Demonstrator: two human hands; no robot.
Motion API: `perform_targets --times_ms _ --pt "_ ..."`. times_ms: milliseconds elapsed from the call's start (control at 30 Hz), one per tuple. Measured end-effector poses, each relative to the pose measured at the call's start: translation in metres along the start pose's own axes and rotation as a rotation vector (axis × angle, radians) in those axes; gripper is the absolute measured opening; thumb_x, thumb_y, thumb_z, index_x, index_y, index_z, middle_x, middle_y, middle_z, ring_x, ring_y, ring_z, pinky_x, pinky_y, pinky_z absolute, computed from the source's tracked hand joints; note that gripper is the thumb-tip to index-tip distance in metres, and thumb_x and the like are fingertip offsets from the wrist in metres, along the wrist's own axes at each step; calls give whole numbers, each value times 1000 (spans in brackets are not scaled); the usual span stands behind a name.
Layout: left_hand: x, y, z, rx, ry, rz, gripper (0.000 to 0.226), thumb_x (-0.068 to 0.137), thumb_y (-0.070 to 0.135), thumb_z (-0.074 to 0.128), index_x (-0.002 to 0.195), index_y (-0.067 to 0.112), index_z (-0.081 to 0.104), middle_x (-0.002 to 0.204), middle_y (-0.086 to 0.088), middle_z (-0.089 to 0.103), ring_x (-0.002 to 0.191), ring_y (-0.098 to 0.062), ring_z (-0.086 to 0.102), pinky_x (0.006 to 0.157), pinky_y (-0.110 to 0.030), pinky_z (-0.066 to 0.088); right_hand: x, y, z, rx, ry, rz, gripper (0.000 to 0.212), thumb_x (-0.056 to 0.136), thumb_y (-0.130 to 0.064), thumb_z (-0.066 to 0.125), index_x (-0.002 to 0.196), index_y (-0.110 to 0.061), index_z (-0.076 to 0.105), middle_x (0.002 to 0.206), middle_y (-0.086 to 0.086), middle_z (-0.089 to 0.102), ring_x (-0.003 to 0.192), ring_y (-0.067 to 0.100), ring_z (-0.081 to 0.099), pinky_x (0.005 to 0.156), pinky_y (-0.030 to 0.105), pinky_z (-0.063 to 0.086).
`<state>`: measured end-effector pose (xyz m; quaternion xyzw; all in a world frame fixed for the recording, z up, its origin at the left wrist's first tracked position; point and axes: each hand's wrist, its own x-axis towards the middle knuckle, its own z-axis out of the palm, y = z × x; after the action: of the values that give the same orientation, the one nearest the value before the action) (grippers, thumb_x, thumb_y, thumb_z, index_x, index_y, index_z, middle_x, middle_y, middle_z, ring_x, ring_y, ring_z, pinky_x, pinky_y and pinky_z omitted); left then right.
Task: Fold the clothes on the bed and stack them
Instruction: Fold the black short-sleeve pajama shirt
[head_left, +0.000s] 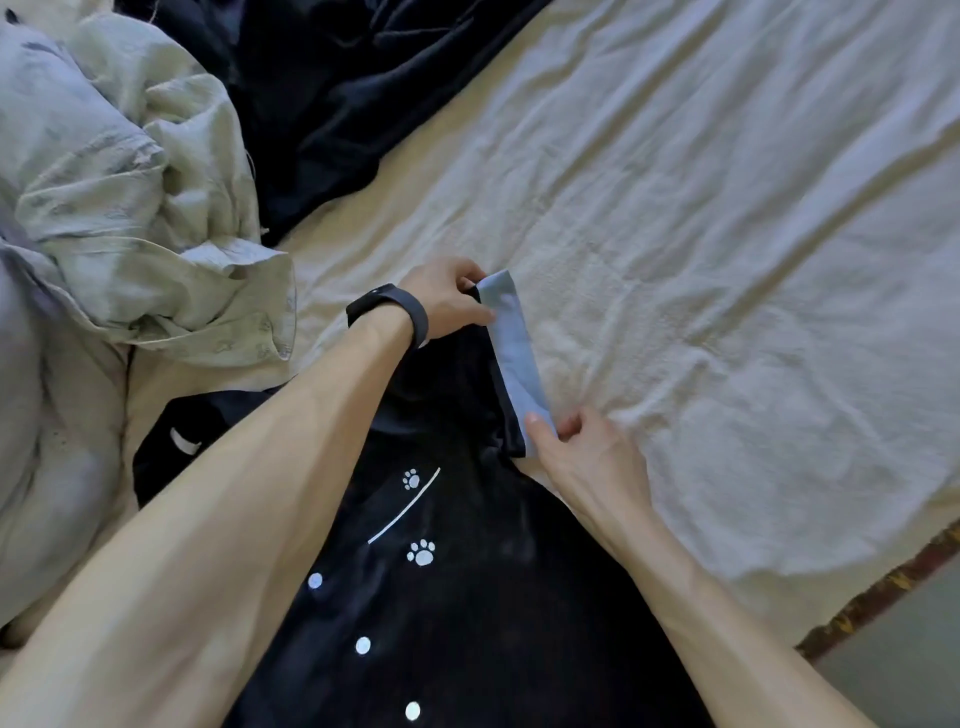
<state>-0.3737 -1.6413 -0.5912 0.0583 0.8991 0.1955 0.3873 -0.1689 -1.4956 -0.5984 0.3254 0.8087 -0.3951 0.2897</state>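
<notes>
Soft, limp, likely slippery navy pyjama shirt; left hand and right hand each pinch its pale cuff; take by seams

I am in a bedroom at home. A wrinkled cream bedsheet spreads before me, with a pale crumpled shirt and dark garments heaped on it.

— Underneath everything?
— A bed, covered by a wrinkled cream sheet.
— And lying on it?
— Nearest, a navy buttoned shirt with white paw prints. Far left, a crumpled pale green garment. Just beside that, a heap of dark navy cloth.
</notes>
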Motion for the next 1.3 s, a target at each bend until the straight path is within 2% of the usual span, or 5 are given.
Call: perform_targets --times_ms 533,733,867,1067,1300 --pt "-57 -10 61 -7 733 4 48 95 45 56 139 27 52 137 2 50 123 -21 49 102 -41 38 -13 13 8 92 269 -93 27 96 -49 55 97 -23 46 96 -4 60 83 18 57 64 31 40" --pt "-164 -84 152 -33 730 -358 67 98 48 35 159 21 23 167 -2 14 154 -20 9 123 -55 10 -30 -36 59 -255 252 -993 37 99 -31 50 129 -12 61 135 5 59 125 23 54 99 36 45" --pt "-195 -141 178 95 537 -539 67 96 58 10 158 35 -1 168 6 -6 155 -18 -6 123 -57 3 17 -63 91 -859 -40 -1070 60 107 -47 20 163 -28 15 172 -2 10 158 15 3 126 50 -3" --pt "-217 -167 170 160 576 -351 61 99 49 31 157 30 28 166 0 21 153 -22 18 121 -59 17 55 -88 87 -832 241 -640 67 103 -52 19 164 -25 9 172 5 -6 157 19 -14 122 60 -10" --pt "-261 -221 140 -125 925 -521 54 96 37 49 149 23 44 159 -4 34 146 -28 34 115 -58 27 0 -101 151 -917 88 -1195 65 105 -48 26 163 -21 19 172 5 6 159 21 0 125 57 6"
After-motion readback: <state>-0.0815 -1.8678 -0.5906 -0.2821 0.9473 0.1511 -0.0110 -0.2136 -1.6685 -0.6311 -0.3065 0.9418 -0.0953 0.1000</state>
